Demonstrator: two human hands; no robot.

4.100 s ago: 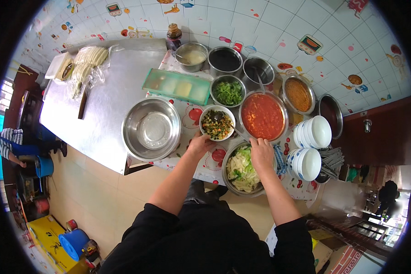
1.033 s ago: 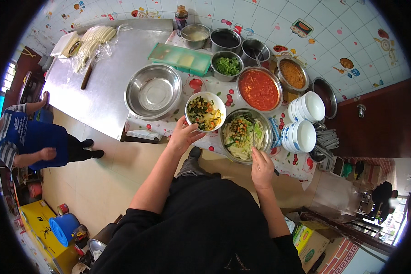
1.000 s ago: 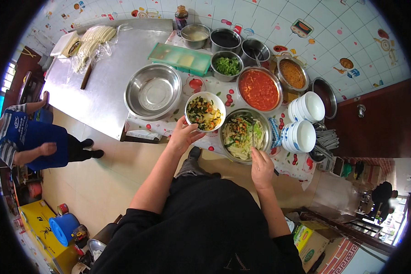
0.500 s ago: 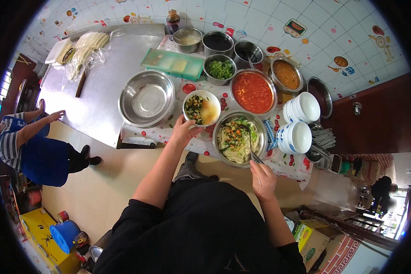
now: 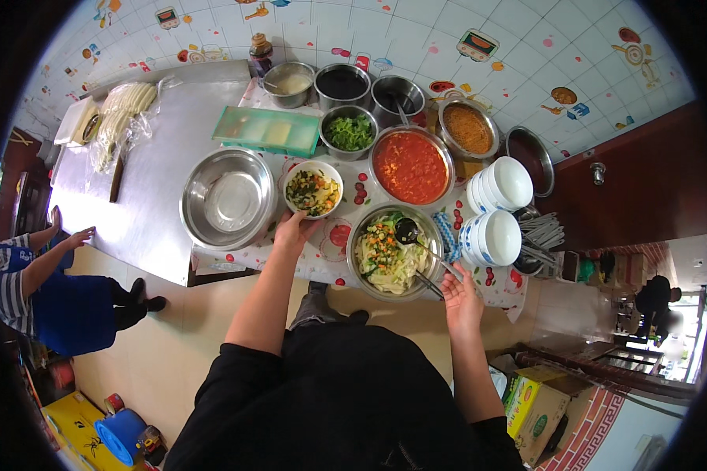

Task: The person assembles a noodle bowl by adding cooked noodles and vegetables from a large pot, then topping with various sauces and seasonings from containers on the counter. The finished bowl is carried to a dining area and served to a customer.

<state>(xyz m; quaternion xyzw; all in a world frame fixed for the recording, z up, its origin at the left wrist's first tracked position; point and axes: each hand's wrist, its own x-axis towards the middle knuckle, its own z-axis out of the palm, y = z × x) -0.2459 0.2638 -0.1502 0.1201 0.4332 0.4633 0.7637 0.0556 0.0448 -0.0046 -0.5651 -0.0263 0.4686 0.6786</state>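
Observation:
My left hand (image 5: 292, 233) grips the near rim of a white bowl (image 5: 313, 191), its thumb and fingers at the edge. Chopped green, orange and yellow vegetables cover what else is in the bowl. In my right hand (image 5: 463, 301) is the handle end of a ladle (image 5: 406, 230), held loosely between thumb and fingers. The ladle's dark scoop rests over a steel basin (image 5: 358, 276) of pale noodle-like strips, diced vegetables and greens. A second metal utensil (image 5: 428, 284) leans on that basin's near rim, close to my right fingers.
Left of the bowl stands an empty steel basin (image 5: 192, 208). Behind are a green-lidded box (image 5: 243, 129), chopped greens (image 5: 349, 133), red sauce (image 5: 412, 167) and several other pots. Stacked bowls (image 5: 498, 238) stand at right. A person (image 5: 63, 271) is by the steel counter (image 5: 177, 118).
The bowl's broth side is now covered with diced vegetables. The ladle's scoop shows higher in the basin, and my right hand has loosened and turned. The whole view has shifted slightly.

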